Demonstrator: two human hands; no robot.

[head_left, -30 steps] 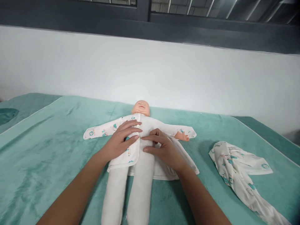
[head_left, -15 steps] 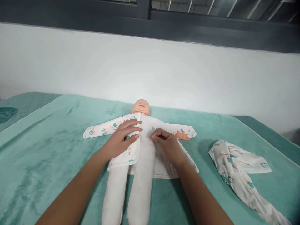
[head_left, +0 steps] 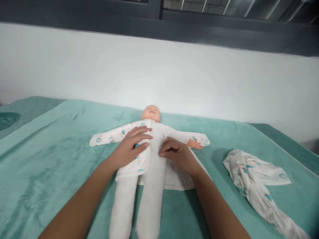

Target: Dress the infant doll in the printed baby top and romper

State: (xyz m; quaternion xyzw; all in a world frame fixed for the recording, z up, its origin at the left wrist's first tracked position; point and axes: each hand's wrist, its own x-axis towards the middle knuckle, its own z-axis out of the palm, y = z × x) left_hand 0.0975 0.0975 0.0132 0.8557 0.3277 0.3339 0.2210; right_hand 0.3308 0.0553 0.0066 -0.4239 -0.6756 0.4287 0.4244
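Observation:
A baby doll [head_left: 151, 113] lies on its back, its head towards the wall, in white clothes. Its white baby jacket [head_left: 134, 170], printed with green figures, covers the left side of the chest; the right front panel is folded out beneath the right side. Flat on the covered side rests my left hand [head_left: 133, 144], fingers spread, near a small button [head_left: 148, 132] at the edge. My right hand [head_left: 178, 152] is closed in a pinch at the doll's right side. Whatever its fingertips hold, if anything, is hidden. The doll's hand [head_left: 194, 143] pokes out near the sleeve.
A second printed white garment [head_left: 249, 172] lies crumpled to the right. Everything rests on a green plush cover [head_left: 62, 172]. Behind it rises a white wall [head_left: 159, 73], with a dark window frame [head_left: 99, 20] above.
My right hand has shifted slightly down along the doll's side, still pinched. The left hand stays on the jacket. The whole view has moved very slightly.

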